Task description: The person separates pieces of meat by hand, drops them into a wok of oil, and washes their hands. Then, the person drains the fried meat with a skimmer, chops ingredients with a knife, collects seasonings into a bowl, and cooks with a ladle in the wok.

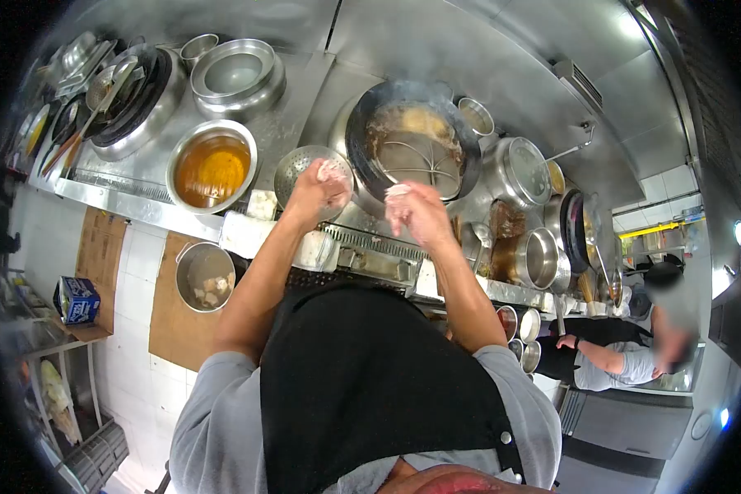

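My left hand (307,196) grips pale, lumpy food (329,171), likely soft, slippery, best cupped underneath; right hand (421,217) blurs, I can't tell its grip.

Steel counter (311,123) with a perforated bowl (288,175) right by the left hand (313,196), a pan of amber liquid (253,159) further left, white cloths (316,252) nearer the body, and a big steaming wok (359,144) just past the right hand (418,216).

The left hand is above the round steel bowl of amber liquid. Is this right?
Not quite: in the head view, the left hand is above the perforated round metal strainer, and the steel bowl of amber liquid is further left.
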A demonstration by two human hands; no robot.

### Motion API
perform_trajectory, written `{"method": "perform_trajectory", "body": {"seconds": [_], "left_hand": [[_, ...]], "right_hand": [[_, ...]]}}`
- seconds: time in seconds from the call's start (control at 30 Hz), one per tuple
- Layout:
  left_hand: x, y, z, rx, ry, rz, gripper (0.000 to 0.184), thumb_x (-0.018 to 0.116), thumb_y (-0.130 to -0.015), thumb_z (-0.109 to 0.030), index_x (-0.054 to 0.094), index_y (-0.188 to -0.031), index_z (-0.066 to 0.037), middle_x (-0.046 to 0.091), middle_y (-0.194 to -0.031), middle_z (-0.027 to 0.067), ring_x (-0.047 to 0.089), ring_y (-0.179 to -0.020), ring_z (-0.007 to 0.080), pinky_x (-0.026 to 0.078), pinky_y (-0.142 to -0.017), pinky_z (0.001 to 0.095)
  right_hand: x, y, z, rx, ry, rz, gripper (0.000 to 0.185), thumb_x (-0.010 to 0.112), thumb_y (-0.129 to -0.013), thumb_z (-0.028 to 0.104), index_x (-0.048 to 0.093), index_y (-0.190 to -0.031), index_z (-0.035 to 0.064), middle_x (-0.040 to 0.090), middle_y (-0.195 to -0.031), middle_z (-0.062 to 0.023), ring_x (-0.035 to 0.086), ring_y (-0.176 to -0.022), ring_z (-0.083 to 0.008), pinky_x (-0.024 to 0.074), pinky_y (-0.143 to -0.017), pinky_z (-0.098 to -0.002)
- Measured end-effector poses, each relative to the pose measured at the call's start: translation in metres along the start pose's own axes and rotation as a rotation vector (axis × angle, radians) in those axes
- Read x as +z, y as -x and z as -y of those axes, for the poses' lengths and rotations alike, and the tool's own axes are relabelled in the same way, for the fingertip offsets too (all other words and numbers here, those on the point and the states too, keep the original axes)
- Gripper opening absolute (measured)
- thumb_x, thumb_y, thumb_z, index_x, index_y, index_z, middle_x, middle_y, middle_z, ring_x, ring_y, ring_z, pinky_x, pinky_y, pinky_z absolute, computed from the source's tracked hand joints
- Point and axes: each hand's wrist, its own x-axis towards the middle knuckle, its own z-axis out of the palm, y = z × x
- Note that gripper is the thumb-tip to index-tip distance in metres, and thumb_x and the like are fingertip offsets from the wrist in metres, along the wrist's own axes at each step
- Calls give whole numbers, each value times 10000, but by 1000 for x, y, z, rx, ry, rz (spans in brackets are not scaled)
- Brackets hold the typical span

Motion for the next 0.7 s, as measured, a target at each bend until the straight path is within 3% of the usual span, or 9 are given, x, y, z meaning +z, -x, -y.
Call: {"method": "perform_trajectory", "body": {"seconds": [0.13, 0.2, 0.3, 0.4, 0.5, 0.57, 0.6, 0.67, 0.7], "left_hand": [[-15, 5, 6, -118, 85, -21, 272, 598, -888, 53, 506, -1133, -17, 638, -896, 64, 618, -732, 145, 494, -626, 283], [-10, 12, 5, -140, 102, -36, 237, 587, -898, 48, 504, -1109, -24, 635, -898, 66, 614, -733, 151, 490, -628, 284], [-14, 16, 20, -166, 152, -53, 192, 574, -932, 16, 514, -1108, -32, 632, -911, 68, 608, -743, 160, 482, -642, 286], [-16, 24, 37, -145, 236, -112, 339, 586, -954, -27, 523, -1287, -2, 636, -926, 52, 615, -777, 162, 495, -681, 307], [-29, 28, 61, -201, 289, -109, 353, 587, -957, -32, 534, -1303, 13, 653, -967, 61, 636, -820, 170, 511, -701, 316], [-27, 34, 60, -197, 305, -142, 321, 584, -952, -28, 554, -1268, 22, 673, -1024, 86, 658, -865, 184, 529, -735, 323], [-19, 37, 53, -210, 351, -194, 354, 572, -916, 4, 547, -1267, 33, 666, -1007, 103, 660, -854, 202, 539, -749, 326], [-21, 37, 51, -205, 400, -157, 348, 579, -865, 34, 549, -1212, 29, 663, -1082, 143, 663, -899, 233, 552, -792, 346], [-19, 38, 47, -202, 399, -167, 348, 579, -865, 34, 549, -1212, 29, 663, -1082, 143, 663, -899, 233, 552, -792, 346]], "right_hand": [[-44, -18, 18, -195, -21, 117, 278, 596, -1012, 231, 636, -985, -42, 651, -801, -131, 636, -640, -215, 493, -480, -325], [-47, -29, 36, -14, -144, 76, 337, 594, -1033, 259, 642, -1116, -64, 718, -1032, -208, 706, -813, -249, 544, -558, -327], [-77, -65, 19, -15, -205, 18, 400, 583, -1032, 262, 607, -1209, -96, 691, -1182, -273, 719, -952, -306, 605, -668, -366], [-103, -102, 8, -85, -168, -62, 274, 650, -978, 133, 646, -1124, -99, 713, -1074, -225, 726, -919, -292, 626, -727, -367], [-127, -158, 11, -77, -38, -182, 173, 683, -916, -4, 687, -1073, -76, 722, -932, -156, 731, -888, -249, 610, -724, -312], [-163, -217, -6, -247, 403, -256, 201, 635, -931, 10, 679, -1117, -53, 737, -905, -144, 728, -825, -250, 582, -715, -328], [-171, -237, -5, -245, 400, -239, 201, 635, -931, 10, 679, -1117, -53, 737, -905, -144, 728, -825, -250, 582, -715, -328], [-185, -272, -2, -360, 1190, -315, 212, 603, -910, -10, 698, -1099, -22, 719, -861, -97, 684, -761, -197, 556, -709, -311], [-203, -297, -8, -361, 1186, -305, 212, 603, -910, -10, 698, -1099, -22, 719, -861, -97, 684, -761, -197, 556, -709, -311]]}}
